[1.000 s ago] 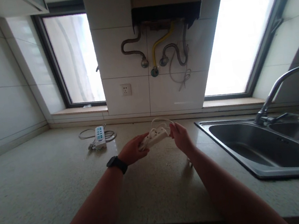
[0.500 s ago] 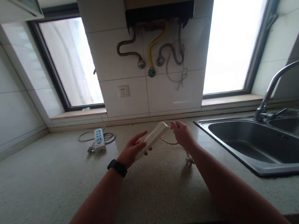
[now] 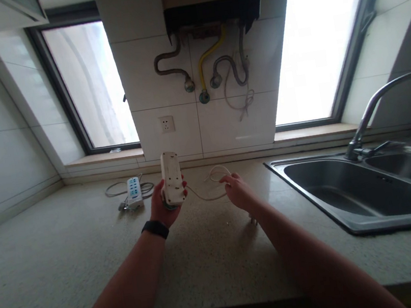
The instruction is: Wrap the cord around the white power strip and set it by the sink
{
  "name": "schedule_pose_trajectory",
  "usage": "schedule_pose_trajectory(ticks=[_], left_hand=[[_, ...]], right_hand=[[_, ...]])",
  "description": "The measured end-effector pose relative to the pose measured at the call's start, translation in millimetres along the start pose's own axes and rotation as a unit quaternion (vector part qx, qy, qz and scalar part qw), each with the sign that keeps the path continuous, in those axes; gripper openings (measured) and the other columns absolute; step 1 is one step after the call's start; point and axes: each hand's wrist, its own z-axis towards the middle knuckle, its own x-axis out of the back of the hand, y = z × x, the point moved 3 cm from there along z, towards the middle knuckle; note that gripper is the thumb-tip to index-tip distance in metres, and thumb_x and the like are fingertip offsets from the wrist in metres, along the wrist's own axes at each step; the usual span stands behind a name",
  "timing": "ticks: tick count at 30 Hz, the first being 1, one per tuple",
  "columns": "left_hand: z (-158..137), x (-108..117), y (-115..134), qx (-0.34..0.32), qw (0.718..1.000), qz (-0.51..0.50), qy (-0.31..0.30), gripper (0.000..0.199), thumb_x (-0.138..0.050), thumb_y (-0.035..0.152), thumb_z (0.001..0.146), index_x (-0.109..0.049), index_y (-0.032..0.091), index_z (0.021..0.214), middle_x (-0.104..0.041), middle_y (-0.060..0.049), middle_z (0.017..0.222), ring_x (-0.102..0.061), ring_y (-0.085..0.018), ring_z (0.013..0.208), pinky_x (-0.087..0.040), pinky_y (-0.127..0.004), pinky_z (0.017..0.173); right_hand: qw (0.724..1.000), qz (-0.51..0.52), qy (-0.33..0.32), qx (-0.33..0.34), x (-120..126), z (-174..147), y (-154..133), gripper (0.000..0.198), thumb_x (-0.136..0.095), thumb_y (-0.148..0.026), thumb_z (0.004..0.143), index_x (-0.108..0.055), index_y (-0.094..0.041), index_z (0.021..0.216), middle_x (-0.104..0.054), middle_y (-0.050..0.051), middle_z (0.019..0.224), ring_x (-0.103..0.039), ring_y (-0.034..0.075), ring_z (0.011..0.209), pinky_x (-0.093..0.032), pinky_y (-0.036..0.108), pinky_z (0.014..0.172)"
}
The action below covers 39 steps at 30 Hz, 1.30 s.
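Note:
A white power strip (image 3: 172,177) stands nearly upright in my left hand (image 3: 159,202), its plain underside with small screw holes towards me. The fingers wrap round its lower end, above the counter. From that end the thin white cord (image 3: 206,199) runs down and to the right, passing behind my right hand (image 3: 237,190). That hand hovers by a loop of the cord, index finger stretched out and the other fingers loosely bent; no firm grip shows. Below my right wrist the cord's plug (image 3: 253,220) rests on the counter, partly covered by the forearm.
Another power strip (image 3: 134,193), with blue-green sockets, lies with its grey cord at the left on the speckled counter (image 3: 70,256). A double steel sink (image 3: 356,232) and faucet (image 3: 363,125) are on the right. A wall socket (image 3: 166,124) sits below the water heater (image 3: 213,14).
My left hand has turned the power strip from a slant to nearly upright, underside facing me, and moved it left. My right hand has come away from the strip's end and shifted slightly left and down.

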Motion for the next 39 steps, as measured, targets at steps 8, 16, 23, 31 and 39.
schedule_pose_trajectory(ticks=[8,16,23,31,39], left_hand=[[-7.4,-11.5,-16.5,0.024,0.990,0.134,-0.028,0.040,-0.064,0.029,0.087,-0.056,0.014,0.123,-0.062,-0.017,0.125,-0.068,-0.027,0.100,-0.057,-0.041,0.083],[-8.3,-15.7,-25.0,0.038,0.982,0.184,-0.024,0.040,-0.067,0.038,0.087,-0.058,0.014,0.117,-0.069,-0.016,0.109,-0.071,-0.028,0.087,-0.058,-0.040,0.071],[-6.6,-12.9,-22.9,-0.010,0.976,0.217,-0.014,0.043,-0.071,0.041,0.083,-0.059,0.014,0.115,-0.070,-0.014,0.104,-0.071,-0.026,0.082,-0.057,-0.034,0.064],[0.7,-1.9,-14.6,-0.052,0.984,0.164,0.053,0.041,-0.070,0.042,0.083,-0.061,0.013,0.111,-0.070,-0.013,0.101,-0.070,-0.022,0.078,-0.057,-0.030,0.061],[10.6,31.7,9.9,-0.028,0.989,-0.071,0.125,0.029,-0.065,0.038,0.086,-0.060,0.017,0.105,-0.068,-0.002,0.078,-0.065,-0.012,0.059,-0.052,-0.020,0.049]], right_hand=[[0.977,-0.199,0.034,0.069,-0.6,-12.3,-13.6,0.053,-0.062,-0.024,0.078,-0.055,-0.026,0.130,-0.032,0.014,0.141,-0.036,0.035,0.126,-0.036,0.050,0.102],[0.967,-0.179,-0.044,0.175,-1.8,-19.1,-43.3,0.047,-0.049,-0.032,0.093,-0.045,-0.028,0.140,-0.042,0.009,0.146,-0.035,0.027,0.134,-0.026,0.046,0.108],[0.958,-0.253,-0.099,0.092,-17.8,-19.5,-18.2,0.071,-0.058,-0.047,0.086,-0.030,-0.031,0.149,-0.002,0.010,0.162,-0.009,0.033,0.146,-0.018,0.051,0.111],[0.918,-0.309,-0.238,-0.075,-5.9,-9.0,37.3,0.094,-0.050,-0.077,0.076,-0.025,-0.029,0.152,-0.015,0.017,0.160,-0.019,0.042,0.143,-0.015,0.064,0.108],[0.940,-0.300,-0.162,0.033,12.6,0.8,32.8,0.056,-0.059,-0.062,0.081,-0.060,-0.028,0.125,-0.050,0.011,0.138,-0.043,0.032,0.128,-0.035,0.048,0.100]])
